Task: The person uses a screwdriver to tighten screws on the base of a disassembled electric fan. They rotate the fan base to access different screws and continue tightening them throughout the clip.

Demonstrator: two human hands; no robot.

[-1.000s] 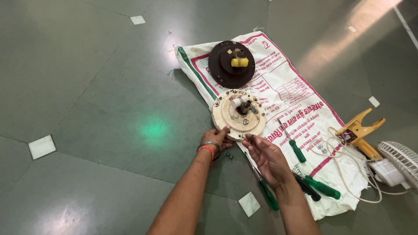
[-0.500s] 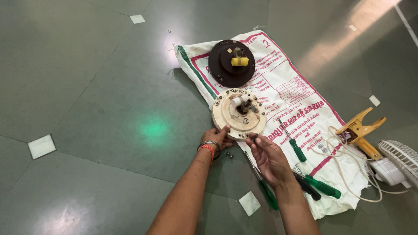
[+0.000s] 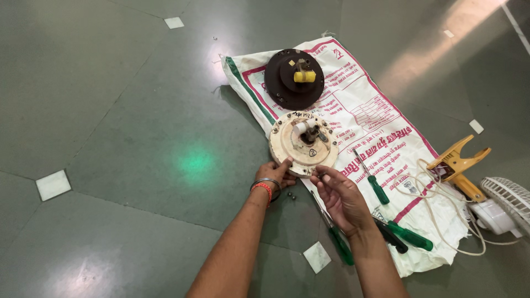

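While the person knelt over the floor, the head view showed a cream disc [image 3: 304, 143] lying flat at the near left edge of a printed sack [image 3: 381, 127], its open face turned up and its short axis standing vertical; being round, it had no long axis to tell. The left hand [image 3: 276, 174] pressed the disc's near rim, thumb up on the edge and fingers curled below. The right hand [image 3: 338, 194] was half closed just beside the rim, fingertips pinched together, maybe on a small screw, but I could not tell what they held.

A dark disc [image 3: 293, 78] with a yellow part lay farther along the same edge. Two tiny round pieces [image 3: 291, 196] sat on the floor [image 3: 138, 138] near the left wrist. Green screwdrivers [image 3: 377, 189] lay beside the right forearm, and a yellow clamp [image 3: 458, 163] with a white cord lay at the sack's right edge.

In my judgement, a small piece could slip from the pinched fingers and roll away on the smooth floor, because nothing there would stop it. The disc could also tip if the rim were pushed too hard.
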